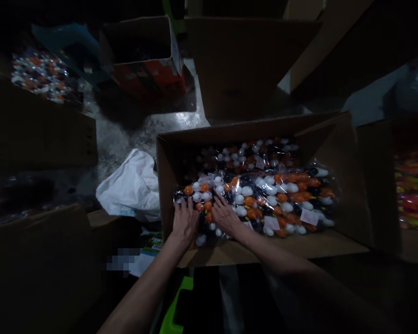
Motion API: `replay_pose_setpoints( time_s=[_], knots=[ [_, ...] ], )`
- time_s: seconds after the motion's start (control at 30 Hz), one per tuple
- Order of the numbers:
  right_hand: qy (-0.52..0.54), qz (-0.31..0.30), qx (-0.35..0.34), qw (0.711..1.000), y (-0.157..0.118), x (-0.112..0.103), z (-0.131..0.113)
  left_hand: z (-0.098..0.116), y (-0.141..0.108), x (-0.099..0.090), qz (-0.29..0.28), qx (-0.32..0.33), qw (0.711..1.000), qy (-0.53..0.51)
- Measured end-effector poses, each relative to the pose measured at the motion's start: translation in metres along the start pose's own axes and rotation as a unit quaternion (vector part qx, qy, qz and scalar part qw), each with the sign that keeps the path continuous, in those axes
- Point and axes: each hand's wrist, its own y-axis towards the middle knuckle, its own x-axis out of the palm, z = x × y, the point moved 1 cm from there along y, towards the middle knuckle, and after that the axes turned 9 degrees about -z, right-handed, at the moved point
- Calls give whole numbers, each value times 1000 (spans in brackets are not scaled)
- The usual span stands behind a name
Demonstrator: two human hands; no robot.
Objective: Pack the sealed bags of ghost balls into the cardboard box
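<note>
Both hands down in the open box (251, 127), centre of frame, pressing on clear bags of small orange, white and black balls. Left hand (185, 221) lies flat on the near-left bag (202, 192), fingers spread and slightly curled over its edge, not closed around anything. Right hand (225, 214) sits just beside it, palm down, fingers fanned on the same bag, likewise open. Looks like they're flattening or seating the bag so it lies level with the rest: more bags (292, 195) fill the box to the right, packed side by side, white labels (309, 216) facing up. Flaps folded out, keeps the top clear for access. White plastic sheet (130, 188) crumpled on the floor left of the box. Another open carton (142, 51) upper left; similar balls (42, 76) far upper left, dim.
</note>
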Motion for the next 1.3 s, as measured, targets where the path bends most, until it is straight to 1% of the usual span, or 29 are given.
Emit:
replay_pose_setpoints(
  time_s=[0.07, 0.13, 0.23, 0.3, 0.33, 0.37, 0.43, 0.47, 0.53, 0.6, 0.63, 0.7, 0.73, 0.77, 0.8, 0.83, 0.9, 0.93, 1.0, 1.07, 1.1, 1.17, 1.23, 1.3],
  knots=[
    [-5, -14, 14, 1000, 6, -2, -8, 9, 10, 5, 7, -18, 1000, 6],
    [-7, -18, 45, 999, 9, -11, -19, 15, 17, 16, 35, -29, 999, -6],
    [-6, 4, 95, 995, 1, -41, -45, 15, 17, 40, 111, -22, 993, -31],
    [-3, 27, 106, 994, -17, -64, -66, 9, 13, 53, 153, -6, 988, -30],
    [3, 40, 103, 994, -29, -74, -76, 6, 10, 57, 158, 9, 987, -25],
    [33, 45, 88, 995, -42, -83, -84, 2, 8, 59, 154, 17, 988, -23],
    [100, 42, 81, 991, -67, -95, -90, -5, 5, 54, 133, 27, 990, -23],
    [128, 48, 95, 986, -78, -100, -87, -9, 4, 47, 123, 25, 992, -25],
    [154, 72, 153, 974, -93, -110, -67, -15, 8, 24, 116, 16, 993, -28],
    [147, 104, 229, 957, -93, -123, -32, -18, 19, -8, 137, 0, 990, -31],
    [140, 116, 253, 950, -88, -130, -11, -18, 28, -25, 156, -5, 987, -32],
    [125, 137, 284, 941, -68, -139, 33, -14, 50, -56, 201, -4, 979, -33],
    [118, 137, 286, 941, -55, -141, 53, -10, 63, -68, 206, 3, 978, -42],
    [113, 130, 285, 943, -43, -140, 72, -4, 77, -75, 192, 15, 980, -55],
    [110, 115, 282, 946, -32, -135, 88, 2, 90, -78, 163, 33, 984, -71],
    [111, 91, 280, 949, -24, -127, 100, 9, 101, -76, 124, 51, 987, -87],
    [119, 34, 284, 951, -17, -105, 115, 21, 118, -62, 49, 85, 989, -108],
    [124, 10, 290, 949, -18, -94, 118, 27, 122, -53, 29, 96, 989, -110],
    [130, -17, 298, 946, -25, -75, 116, 34, 123, -35, 23, 102, 988, -113],
    [130, -18, 295, 946, -33, -65, 110, 38, 119, -24, 33, 105, 987, -116],
    [130, -15, 291, 948, -35, -64, 108, 39, 117, -21, 43, 104, 987, -116],
    [133, -9, 288, 948, -36, -69, 110, 39, 115, -19, 65, 101, 986, -113],
    [134, 1, 293, 947, -37, -81, 122, 39, 116, -19, 79, 97, 986, -109],
    [128, 15, 310, 942, -43, -93, 144, 40, 118, -20, 77, 95, 987, -108]
  ],
)
